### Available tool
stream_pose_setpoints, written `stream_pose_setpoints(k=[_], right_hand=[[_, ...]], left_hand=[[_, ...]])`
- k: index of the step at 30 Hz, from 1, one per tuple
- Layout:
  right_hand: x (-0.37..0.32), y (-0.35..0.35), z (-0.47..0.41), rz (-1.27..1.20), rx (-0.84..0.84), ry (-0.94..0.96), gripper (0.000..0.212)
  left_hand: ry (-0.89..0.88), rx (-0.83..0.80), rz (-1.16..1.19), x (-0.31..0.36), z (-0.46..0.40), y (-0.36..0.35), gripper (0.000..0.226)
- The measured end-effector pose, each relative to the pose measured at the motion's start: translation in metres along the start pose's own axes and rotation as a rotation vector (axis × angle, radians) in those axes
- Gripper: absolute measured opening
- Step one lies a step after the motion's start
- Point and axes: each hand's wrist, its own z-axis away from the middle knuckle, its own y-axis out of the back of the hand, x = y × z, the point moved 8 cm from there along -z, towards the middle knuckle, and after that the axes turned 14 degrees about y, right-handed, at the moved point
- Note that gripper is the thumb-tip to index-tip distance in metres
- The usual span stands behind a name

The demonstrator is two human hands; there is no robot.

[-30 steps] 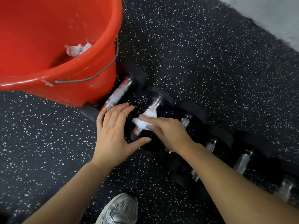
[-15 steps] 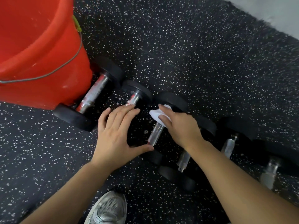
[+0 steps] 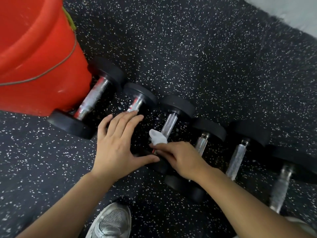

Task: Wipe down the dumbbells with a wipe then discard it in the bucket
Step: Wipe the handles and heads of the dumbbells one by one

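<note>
Several black dumbbells with chrome handles lie in a row on the speckled rubber floor. My right hand (image 3: 180,156) pinches a crumpled white wipe (image 3: 157,138) against the near end of the third dumbbell's handle (image 3: 169,123). My left hand (image 3: 116,145) rests flat, fingers spread, over the second dumbbell (image 3: 137,100), hiding its near end. The largest dumbbell (image 3: 92,98) leans against the red bucket (image 3: 34,69) at the upper left; the bucket's inside is out of view.
More dumbbells (image 3: 237,158) continue to the right of my right hand. A grey sneaker (image 3: 111,222) stands at the bottom centre. A pale floor strip (image 3: 295,12) borders the mat at the top right.
My right hand slid the wipe down the third dumbbell's handle from its far end to its near end. The view shifted slightly right; my left hand stayed on the second dumbbell.
</note>
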Motion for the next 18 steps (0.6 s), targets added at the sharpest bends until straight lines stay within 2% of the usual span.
stream_pose_setpoints(k=[9, 13, 16, 18], right_hand=[[0.013, 0.034, -0.009, 0.417, 0.186, -0.102, 0.044], [0.006, 0.041, -0.009, 0.293, 0.345, -0.06, 0.036], [0.011, 0.057, -0.008, 0.228, 0.508, -0.107, 0.034], [0.019, 0.059, -0.008, 0.222, 0.506, -0.169, 0.035]], left_hand=[[-0.002, -0.011, 0.021, 0.0, 0.001, 0.002, 0.111], [-0.001, -0.022, 0.032, -0.001, 0.001, 0.002, 0.111], [0.004, -0.027, 0.035, -0.001, 0.001, 0.001, 0.112], [0.005, -0.03, 0.036, -0.001, 0.001, 0.001, 0.112]])
